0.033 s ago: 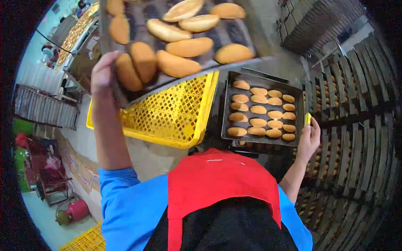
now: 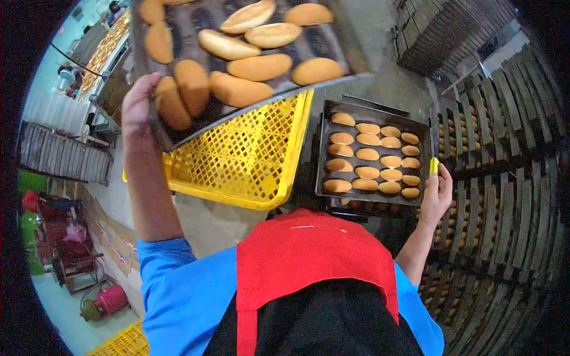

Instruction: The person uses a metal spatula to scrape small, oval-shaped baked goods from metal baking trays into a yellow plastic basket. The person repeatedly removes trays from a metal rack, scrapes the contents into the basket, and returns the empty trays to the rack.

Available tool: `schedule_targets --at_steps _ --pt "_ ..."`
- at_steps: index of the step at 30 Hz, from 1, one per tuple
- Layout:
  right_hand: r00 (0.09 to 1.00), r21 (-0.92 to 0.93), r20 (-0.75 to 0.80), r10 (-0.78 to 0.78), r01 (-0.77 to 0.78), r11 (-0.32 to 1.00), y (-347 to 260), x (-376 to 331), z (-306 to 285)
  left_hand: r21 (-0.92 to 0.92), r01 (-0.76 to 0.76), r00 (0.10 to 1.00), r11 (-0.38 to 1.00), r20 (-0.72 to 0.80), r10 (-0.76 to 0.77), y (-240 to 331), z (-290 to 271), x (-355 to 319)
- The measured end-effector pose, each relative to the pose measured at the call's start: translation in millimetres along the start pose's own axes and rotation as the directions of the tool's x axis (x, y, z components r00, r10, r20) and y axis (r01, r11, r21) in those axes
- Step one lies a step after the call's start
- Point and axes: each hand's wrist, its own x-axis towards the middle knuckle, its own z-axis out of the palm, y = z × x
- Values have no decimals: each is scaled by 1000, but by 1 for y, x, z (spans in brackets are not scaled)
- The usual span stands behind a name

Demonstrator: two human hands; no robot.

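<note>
My left hand (image 2: 138, 105) is closed on the left edge of a dark metal baking tray (image 2: 284, 95), held raised and tilted. Loose bread rolls (image 2: 260, 67) lie on it at odd angles; a few show their pale undersides. Below it stands a yellow plastic crate (image 2: 261, 204), partly covered by the tray. In my right hand (image 2: 437, 199) is a tool with a yellow handle (image 2: 434, 166); its thin far part runs along a second baking tray's side and its kind is unclear. That second tray (image 2: 374, 107) carries golden rolls (image 2: 367, 154) in rows.
Racks (image 2: 493, 172) filled with trays of rolls line the right side. A stack of trays (image 2: 65, 151) stands at left, near a red gas cylinder (image 2: 110, 298). Another yellow crate (image 2: 122, 343) lies at the lower left. Far left, a long table (image 2: 110, 47) bears many rolls.
The raised tray and my left hand have shifted slightly left. My right hand and the yellow handle have moved very little.
</note>
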Motion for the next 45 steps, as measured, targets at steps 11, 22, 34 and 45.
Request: schedule_targets --at_steps 11,22,34,45 --pt "968 -172 248 40 3 985 -48 -55 113 804 -163 862 571 -166 480 42 -73 -14" --pt "941 -194 314 124 -64 979 -44 -22 300 673 -401 842 621 3 540 23 -114 20" --pt "978 -420 210 -1 91 903 -51 -28 301 805 -351 826 478 25 564 23 -105 2" --pt "773 261 551 -314 197 945 -156 -102 316 886 -437 648 152 193 736 40 -92 -25"
